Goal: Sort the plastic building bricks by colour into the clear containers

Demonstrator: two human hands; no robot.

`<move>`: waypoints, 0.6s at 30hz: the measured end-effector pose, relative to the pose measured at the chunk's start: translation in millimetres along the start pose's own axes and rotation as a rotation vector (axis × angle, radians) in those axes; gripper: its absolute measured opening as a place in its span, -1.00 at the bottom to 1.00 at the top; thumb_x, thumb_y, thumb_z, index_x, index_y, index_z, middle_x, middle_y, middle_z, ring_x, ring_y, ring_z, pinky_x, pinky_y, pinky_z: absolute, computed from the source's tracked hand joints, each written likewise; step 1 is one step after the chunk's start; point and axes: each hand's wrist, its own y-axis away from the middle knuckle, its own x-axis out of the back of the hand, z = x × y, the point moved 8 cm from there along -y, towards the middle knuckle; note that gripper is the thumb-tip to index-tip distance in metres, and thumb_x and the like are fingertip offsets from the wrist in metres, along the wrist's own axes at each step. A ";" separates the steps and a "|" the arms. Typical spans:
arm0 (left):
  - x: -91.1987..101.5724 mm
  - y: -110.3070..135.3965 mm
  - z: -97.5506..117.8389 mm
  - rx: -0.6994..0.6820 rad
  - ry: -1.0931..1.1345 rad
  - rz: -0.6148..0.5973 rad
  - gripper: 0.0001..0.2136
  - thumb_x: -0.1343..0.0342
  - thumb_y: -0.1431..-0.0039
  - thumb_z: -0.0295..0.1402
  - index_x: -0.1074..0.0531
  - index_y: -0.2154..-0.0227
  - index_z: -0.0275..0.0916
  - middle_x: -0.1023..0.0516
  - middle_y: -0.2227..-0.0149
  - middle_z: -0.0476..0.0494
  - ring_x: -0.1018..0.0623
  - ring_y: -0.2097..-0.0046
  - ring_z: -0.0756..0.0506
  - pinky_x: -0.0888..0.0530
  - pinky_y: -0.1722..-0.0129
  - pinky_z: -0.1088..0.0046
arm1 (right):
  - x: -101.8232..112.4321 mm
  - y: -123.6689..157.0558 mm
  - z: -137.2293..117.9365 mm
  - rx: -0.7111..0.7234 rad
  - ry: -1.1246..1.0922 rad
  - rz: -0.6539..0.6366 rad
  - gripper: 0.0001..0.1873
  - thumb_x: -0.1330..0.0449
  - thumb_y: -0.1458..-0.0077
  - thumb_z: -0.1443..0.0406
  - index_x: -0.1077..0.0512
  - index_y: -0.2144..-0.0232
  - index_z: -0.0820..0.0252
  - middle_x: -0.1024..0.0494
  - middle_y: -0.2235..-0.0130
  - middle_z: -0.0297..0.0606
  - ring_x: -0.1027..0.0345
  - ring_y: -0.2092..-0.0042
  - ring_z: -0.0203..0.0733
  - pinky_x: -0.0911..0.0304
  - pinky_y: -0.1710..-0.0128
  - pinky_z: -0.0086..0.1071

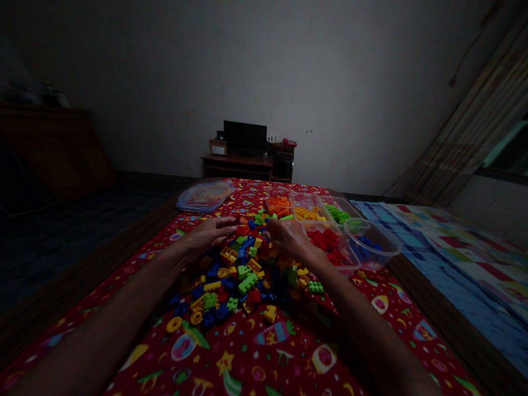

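A loose pile of plastic building bricks (248, 282) in green, yellow, blue, red and orange lies on a red patterned cloth (297, 360). At the pile's far left edge is my left hand (216, 231), its fingers stretched out towards the right and apart. A small dark red bit shows by its fingertips, too dim to tell whether it is touched. My right hand (287, 236) reaches over the far right side of the pile. Its fingers curl down and together among the bricks, and whatever they pinch is hidden.
Clear tubs at the right hold sorted bricks: orange (279, 205), yellow (309, 213), green (337, 214), red (326, 242). Blue ones sit in a round tub (390, 250). Stacked clear lids (205, 196) lie at the far left. A monitor (245, 137) stands by the wall.
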 end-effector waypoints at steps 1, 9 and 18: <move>-5.4 1.2 0.5 -0.006 0.025 -0.014 -0.44 -0.40 0.30 -0.16 -0.48 0.13 -0.19 -0.57 0.10 -0.19 -0.55 0.07 -0.16 -0.51 0.15 0.43 | -1.0 -0.3 -3.1 0.013 -0.055 0.022 -0.78 -0.08 -0.18 0.24 -0.38 0.19 0.24 -0.43 0.43 -0.27 -0.21 0.41 -0.29 0.03 0.42 -0.44; -38.0 11.1 8.5 -0.089 0.028 -0.068 -0.46 -0.33 0.18 -0.16 -0.43 0.07 -0.20 -0.62 0.22 -0.14 -0.59 0.14 -0.15 -0.52 0.10 0.36 | -10.1 1.4 -17.6 0.125 -0.130 0.076 -0.76 -0.08 -0.19 0.22 -0.36 0.16 0.26 -0.47 0.37 -0.24 -0.29 0.37 -0.28 -0.03 0.40 -0.45; -42.1 15.6 30.6 -0.345 -0.498 0.022 -0.56 -0.18 0.10 -0.27 -0.35 0.08 -0.20 -0.64 0.38 -0.05 -0.61 0.31 -0.18 -0.50 0.36 0.37 | -1.5 -9.7 10.5 -0.098 -0.498 0.154 -0.72 -0.14 -0.10 0.16 -0.45 0.22 0.24 -0.49 0.39 -0.33 -0.31 0.38 -0.32 -0.10 0.40 -0.49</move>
